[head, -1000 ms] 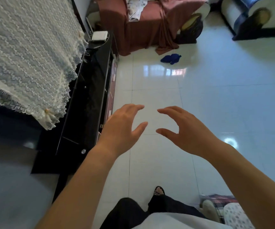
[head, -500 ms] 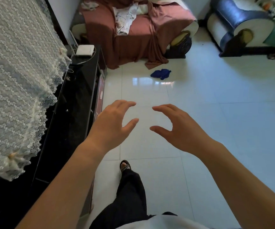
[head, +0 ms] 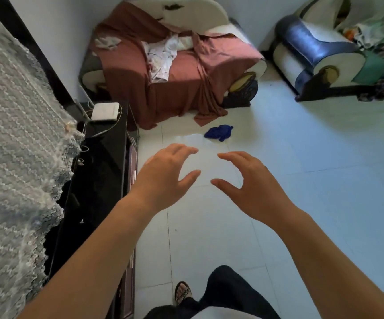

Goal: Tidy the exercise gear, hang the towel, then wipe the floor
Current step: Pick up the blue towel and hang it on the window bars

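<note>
White-tiled floor fills most of the view, glossy and pale. A crumpled blue cloth lies on the floor just in front of a sofa draped in a reddish-brown cover, close to where a fold of that cover trails onto the tiles. White patterned fabric is heaped on the sofa seat. An armchair, dark blue and cream, sits at upper right, well apart from the cloth. Along the left runs a low black counter with a glossy top, a white box at its far end, thin cables beside it. A lace cover hangs at far left, its fringed edge overlapping the counter. Both hands are held out over the floor, palms down, bare forearms reaching in from the bottom corners. The left hand has fingers spread and lightly curved, holding nothing. The right hand is the same, fingers arched, thumb pointing toward the left thumb, a gap between the two. The cloth lies beyond the fingertips, apart from both hands. Below, one sandalled foot stands on the tiles beside a dark trouser leg.
</note>
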### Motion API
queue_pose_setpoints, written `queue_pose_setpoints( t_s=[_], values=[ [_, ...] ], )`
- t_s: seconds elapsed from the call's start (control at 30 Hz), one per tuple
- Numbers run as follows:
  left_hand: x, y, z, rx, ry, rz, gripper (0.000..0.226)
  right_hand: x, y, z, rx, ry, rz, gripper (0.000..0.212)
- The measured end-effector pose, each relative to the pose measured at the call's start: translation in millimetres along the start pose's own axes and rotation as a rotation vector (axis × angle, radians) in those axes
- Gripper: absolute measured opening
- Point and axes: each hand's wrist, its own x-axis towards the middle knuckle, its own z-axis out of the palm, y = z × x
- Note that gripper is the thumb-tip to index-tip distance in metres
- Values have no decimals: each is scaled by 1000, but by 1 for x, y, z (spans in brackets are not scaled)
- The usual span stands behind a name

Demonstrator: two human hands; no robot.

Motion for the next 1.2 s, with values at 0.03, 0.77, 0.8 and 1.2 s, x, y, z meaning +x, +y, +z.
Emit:
queue_pose_setpoints(
  t_s=[0.03,0.77,0.8,1.2],
  values=[
    [13,-5,-1,-1,-5,6,49,13,3,1,-8,8,12,57],
    [448,-85,23,43,-123,59,48,414,176,-70,3,-3,135,57],
    [460,-90,23,38,-132,59,47,426,181,-72,2,-5,142,58],
    [679,-169,38,-56,-208,188,44,609,243,-75,-31,19,294,62]
  ],
)
